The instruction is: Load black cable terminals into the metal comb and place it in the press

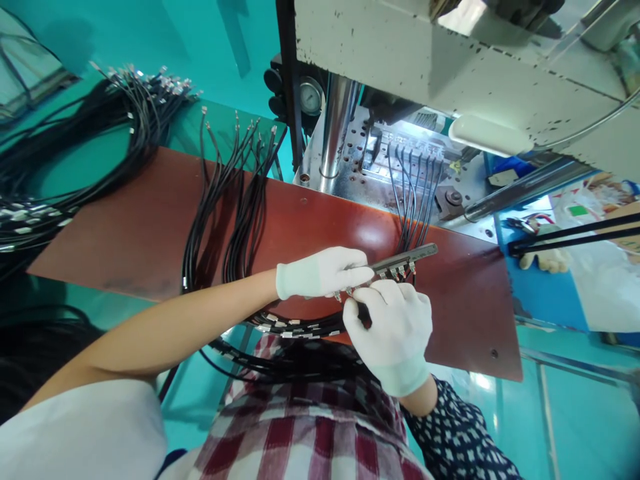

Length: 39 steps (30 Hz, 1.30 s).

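My left hand [325,272], in a white glove, grips a narrow dark metal bar [417,255] above the brown board. Small metal connectors [400,271] sit in a row along the bar's near edge. My right hand [393,333], also gloved, is closed just below the bar, with thumb and fingers pinched around what looks like a black cable; its fingertips hide the cable's end. Black cables with silvery connectors [295,327] lie across my lap, below both hands.
The brown board [325,217] carries two bundles of black cables [245,227]. A larger cable heap [135,127] lies at the left. Beyond the board stands a press with steel posts [339,127]; thin cables [413,193] run into its die [405,153]. A glove [547,260] lies at right.
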Motion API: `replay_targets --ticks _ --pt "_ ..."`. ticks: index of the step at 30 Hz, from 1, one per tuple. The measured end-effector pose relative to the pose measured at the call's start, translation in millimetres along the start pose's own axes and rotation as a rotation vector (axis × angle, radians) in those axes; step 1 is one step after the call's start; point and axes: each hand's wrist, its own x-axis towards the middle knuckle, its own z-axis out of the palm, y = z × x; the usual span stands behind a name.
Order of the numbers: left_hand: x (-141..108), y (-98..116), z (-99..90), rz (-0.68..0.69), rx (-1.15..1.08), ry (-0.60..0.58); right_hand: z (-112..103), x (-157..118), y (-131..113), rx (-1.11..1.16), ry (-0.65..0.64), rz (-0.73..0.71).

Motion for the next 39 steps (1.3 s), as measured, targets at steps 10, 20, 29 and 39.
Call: replay_targets --ticks 10,20,29,39 --pt "0 1 -0.5 0.025 0.062 0.028 2 1 -11 0.026 -0.038 -0.042" --pt "0 1 -0.4 0.09 0.073 0.043 13 2 -16 0.056 0.023 -0.042" --pt "-1 19 -3.5 -0.061 0.106 -0.052 -43 47 102 -0.249 -0.316 -0.275" --pt "93 43 0.3 -0.147 -0.461 0.321 -63 10 154 -0.319 -0.744 0.009"
